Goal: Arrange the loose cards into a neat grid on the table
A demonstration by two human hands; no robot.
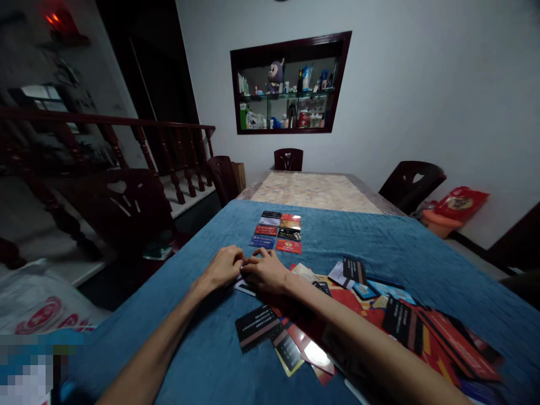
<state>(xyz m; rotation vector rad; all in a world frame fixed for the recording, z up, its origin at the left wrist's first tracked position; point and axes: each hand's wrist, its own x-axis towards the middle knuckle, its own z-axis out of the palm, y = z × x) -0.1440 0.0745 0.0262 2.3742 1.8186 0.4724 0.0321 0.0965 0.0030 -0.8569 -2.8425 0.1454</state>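
Note:
My left hand (226,265) rests on the blue cloth with its fingers curled inward. Against it, my right hand (266,271) has its fingers bent, and the fingertips of both meet at a pale card (244,287). Most of that card is hidden under the hands. Just beyond them lie several cards in two neat columns, with a blue card (262,242) and a red card (289,246) closest to me. Beneath and beside my right forearm spreads a loose, overlapping heap of cards, among them a black card (258,326) and a dark striped card (403,323).
The blue cloth (358,230) covers the near part of a marble-patterned table (312,188). Dark wooden chairs stand around it, one at the right (411,183). A white plastic bag (46,304) is at the left, near a wooden railing (105,119).

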